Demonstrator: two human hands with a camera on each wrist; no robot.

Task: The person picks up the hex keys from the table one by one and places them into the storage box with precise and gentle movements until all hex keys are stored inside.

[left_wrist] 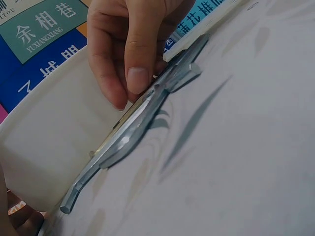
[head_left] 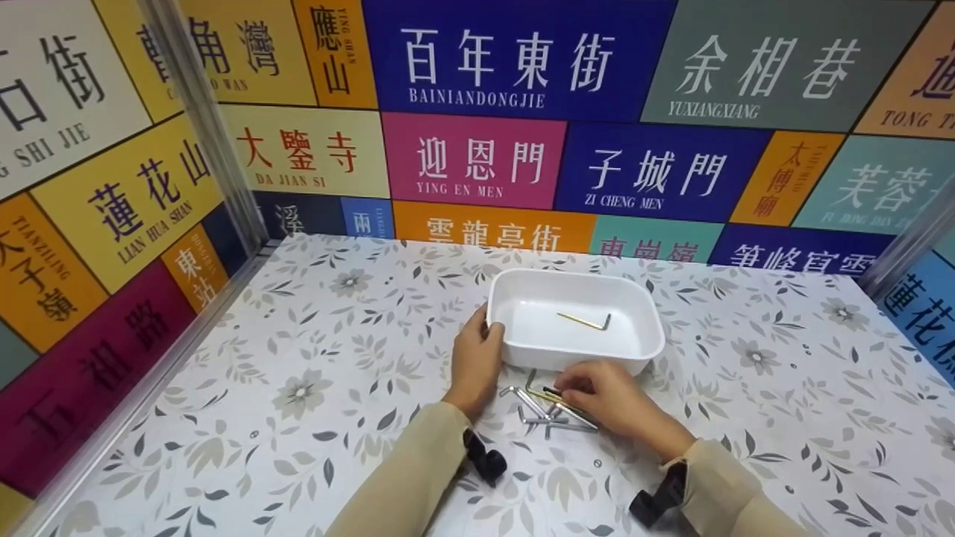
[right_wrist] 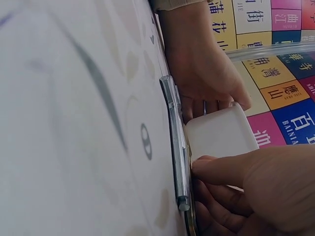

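Note:
My left hand (head_left: 477, 358) grips the left wall of a white plastic tub (head_left: 537, 359), thumb near the rim and fingers along the outside. Inside the tub lies one gold hex key (head_left: 586, 322). Just in front of it is a small pile of silver hex keys (head_left: 531, 404), crossing one another on the table. My right hand (head_left: 615, 399) reaches over the pile and pinches a gold hex key (head_left: 543, 395) between thumb and fingers. In the left wrist view, the right thumb (left_wrist: 138, 69) bends down at the keys beside the tub wall.
A floral cloth (head_left: 358, 358) covers the table. Behind it stand colourful panels (head_left: 477, 160) with Chinese lettering, and a clear strip (head_left: 224, 149) runs down the left corner. Black wrist cameras sit on both sleeves, the left one (head_left: 485, 459) close to the cloth.

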